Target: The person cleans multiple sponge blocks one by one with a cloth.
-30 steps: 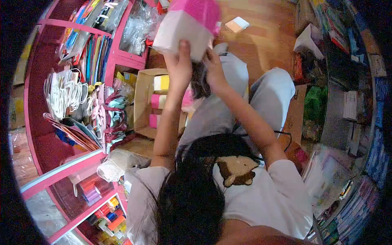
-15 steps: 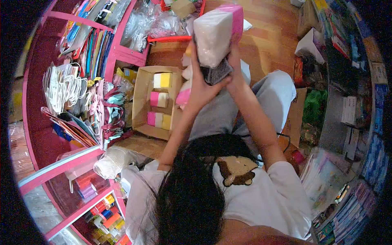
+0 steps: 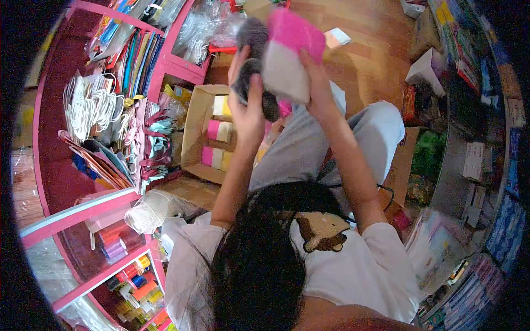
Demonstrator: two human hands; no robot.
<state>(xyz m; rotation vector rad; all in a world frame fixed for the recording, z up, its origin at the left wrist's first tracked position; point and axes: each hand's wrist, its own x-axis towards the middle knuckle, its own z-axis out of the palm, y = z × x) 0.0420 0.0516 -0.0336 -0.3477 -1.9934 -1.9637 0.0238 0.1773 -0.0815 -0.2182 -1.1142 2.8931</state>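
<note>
My left hand (image 3: 247, 113) is wrapped round a dark grey, fuzzy, soft-looking bundle (image 3: 253, 34), blurred by motion; its fingers cover part of it. In my right hand (image 3: 319, 88) is a pink-and-white block (image 3: 295, 33), gripped by its side and also blurred. The two pieces are close side by side above my lap. Below and to the left, a cardboard box (image 3: 194, 124) holds several smaller-looking two-tone blocks, among them a pink-and-cream one (image 3: 220, 131). Part of another pink piece shows under the grey bundle.
Pink shelving (image 3: 160, 71) with bags, cords and ribbons stands on the left, thread spools (image 3: 138, 281) lower down. A red basket (image 3: 222, 49) of clear plastic sits ahead. A small white packet (image 3: 337, 37) lies on the wooden floor. Stacked packages (image 3: 447, 243) line the right.
Both hands held a white-and-pink block together with a grey piece. Now they are separated: the grey bundle is in the left hand, the pink-and-white block, turned, in the right.
</note>
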